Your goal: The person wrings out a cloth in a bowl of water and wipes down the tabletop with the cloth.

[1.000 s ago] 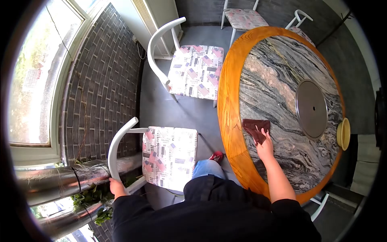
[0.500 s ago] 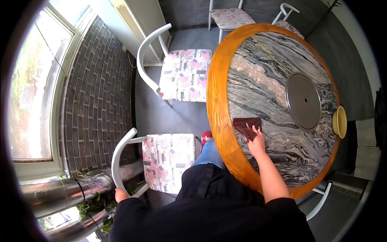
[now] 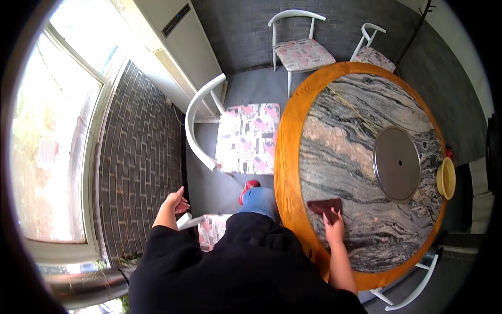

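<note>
In the head view: grasping the maroon cloth (image 3: 320,205) with the right hand (image 3: 335,226), the nearer; lying inside the left edge of the tabletop (image 3: 348,162), ahead and left of the grip, running longest crosswise; spreading the empty left hand (image 3: 174,202) well apart.

The black top (image 3: 230,267) hides most of the near chair (image 3: 212,227). The right hand (image 3: 335,225) covers part of the brown cloth (image 3: 320,205). A red thing (image 3: 449,152) behind the yellow bowl (image 3: 446,178) is too small to identify. The table (image 3: 286,157) hides part of the lower-right chair (image 3: 430,275). The view's dark edge cuts off the silver pipe (image 3: 86,288) at lower left.
</note>
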Demonstrator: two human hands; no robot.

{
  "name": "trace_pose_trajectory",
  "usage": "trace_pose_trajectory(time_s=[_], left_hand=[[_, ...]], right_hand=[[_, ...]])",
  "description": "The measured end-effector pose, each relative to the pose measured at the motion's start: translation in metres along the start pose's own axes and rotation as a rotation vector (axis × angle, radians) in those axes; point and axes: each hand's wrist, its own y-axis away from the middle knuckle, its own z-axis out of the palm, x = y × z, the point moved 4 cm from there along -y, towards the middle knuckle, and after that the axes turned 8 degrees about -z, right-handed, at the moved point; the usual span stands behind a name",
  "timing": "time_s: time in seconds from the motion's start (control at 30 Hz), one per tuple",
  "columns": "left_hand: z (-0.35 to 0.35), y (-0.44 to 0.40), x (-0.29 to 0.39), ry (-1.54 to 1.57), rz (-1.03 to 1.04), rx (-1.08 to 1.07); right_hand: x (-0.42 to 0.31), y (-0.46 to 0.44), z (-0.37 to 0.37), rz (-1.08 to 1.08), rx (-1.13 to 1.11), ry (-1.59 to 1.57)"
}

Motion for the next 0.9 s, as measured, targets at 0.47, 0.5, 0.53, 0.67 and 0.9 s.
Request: trace_pose_trajectory(time_s=[0.47,0.5,0.53,0.67,0.9], left_hand=[[-0.009,-0.123,0.367,0.228,0.322,-0.549],[-0.007,-0.134,0.367,0.236,0.335,-0.481],[-0.004,-0.14,0.366,0.258,0.342,-0.484],[0.002,-0.144,0.367,0.32,0.357,-0.486],[-0.02,-0.162,0.364,0.424,0.25,-0.451]], right_hand=[[-0.03,-0.022,0.033,0.899,0.796,-0.385],[-0.036,-0.03,0.036,0.911,0.799,-0.374],[-0.042,-0.037,0.04,0.937,0.893,-0.404],[-0.028,-0.04,0.05,0.879,1.026,-0.549],[-0.068,-0.053,0.042,1.066,1.095,-0.687]])
